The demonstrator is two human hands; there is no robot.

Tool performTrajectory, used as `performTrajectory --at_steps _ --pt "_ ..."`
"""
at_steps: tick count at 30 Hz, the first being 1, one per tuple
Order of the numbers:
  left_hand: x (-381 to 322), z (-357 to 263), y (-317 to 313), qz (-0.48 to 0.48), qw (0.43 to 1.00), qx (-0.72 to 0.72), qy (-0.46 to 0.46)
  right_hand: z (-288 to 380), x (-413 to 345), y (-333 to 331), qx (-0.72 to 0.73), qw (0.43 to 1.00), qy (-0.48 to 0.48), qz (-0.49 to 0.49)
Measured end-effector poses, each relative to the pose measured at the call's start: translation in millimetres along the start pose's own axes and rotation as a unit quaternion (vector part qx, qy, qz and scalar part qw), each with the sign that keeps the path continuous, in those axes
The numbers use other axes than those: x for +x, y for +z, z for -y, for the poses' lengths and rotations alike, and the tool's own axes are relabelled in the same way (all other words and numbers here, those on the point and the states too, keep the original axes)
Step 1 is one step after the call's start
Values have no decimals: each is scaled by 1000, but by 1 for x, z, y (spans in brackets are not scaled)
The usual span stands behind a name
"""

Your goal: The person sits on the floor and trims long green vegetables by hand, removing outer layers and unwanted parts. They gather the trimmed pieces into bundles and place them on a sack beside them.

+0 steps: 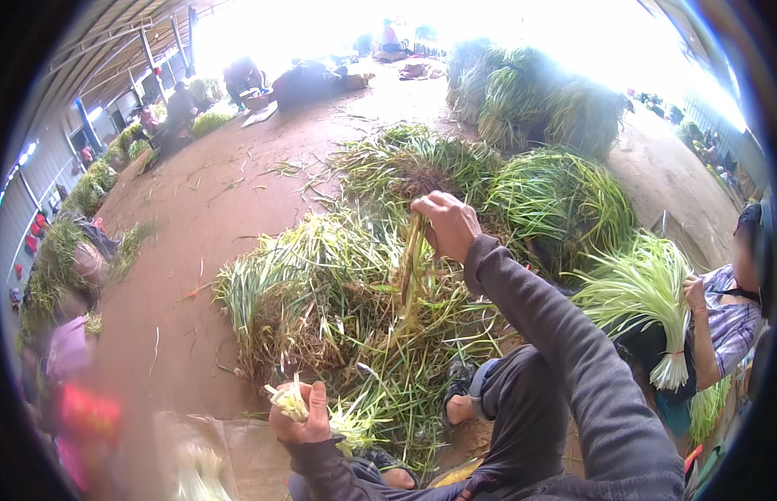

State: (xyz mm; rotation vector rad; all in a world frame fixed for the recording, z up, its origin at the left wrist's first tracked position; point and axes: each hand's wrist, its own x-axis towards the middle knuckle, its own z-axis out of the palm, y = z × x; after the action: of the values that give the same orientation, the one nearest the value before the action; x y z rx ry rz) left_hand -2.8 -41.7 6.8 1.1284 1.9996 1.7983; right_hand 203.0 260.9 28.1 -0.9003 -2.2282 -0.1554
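Note:
My left hand [301, 413], low in the view, is closed around a bunch of pale garlic-chive stalks [289, 401], their white cut-looking ends showing above the fingers. Leaves [354, 426] of pale green stick out beside that hand. My right hand [448, 222] is stretched forward and pinches a limp strand of yellow-brown leaf waste [410, 269], which hangs down from the fingers. Below it spreads a loose heap of chive leaves and brown dry trimmings [338, 300], reaching back to my feet.
Chive bundles [564, 206] lie ahead to the right, with a taller stack [532, 94] behind. At right a seated person [733, 319] holds a tied bundle of pale chives [651, 300]. White stalks [201, 473] lie on a brown sheet [257, 457] at lower left. More people sit at left.

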Motion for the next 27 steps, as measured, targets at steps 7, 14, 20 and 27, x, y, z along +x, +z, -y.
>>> performTrajectory --at_steps 7,14,20,27 --pt "0 19 -4 17 999 -31 -12 16 -39 38 -80 932 91 340" --pt "4 50 -9 52 995 34 79 43 -26 26 85 955 125 255" --pt "2 59 6 61 997 17 39 95 -35 22 226 946 -68 221" --pt "7 68 9 55 997 -60 4 139 -55 6 345 899 -222 152"
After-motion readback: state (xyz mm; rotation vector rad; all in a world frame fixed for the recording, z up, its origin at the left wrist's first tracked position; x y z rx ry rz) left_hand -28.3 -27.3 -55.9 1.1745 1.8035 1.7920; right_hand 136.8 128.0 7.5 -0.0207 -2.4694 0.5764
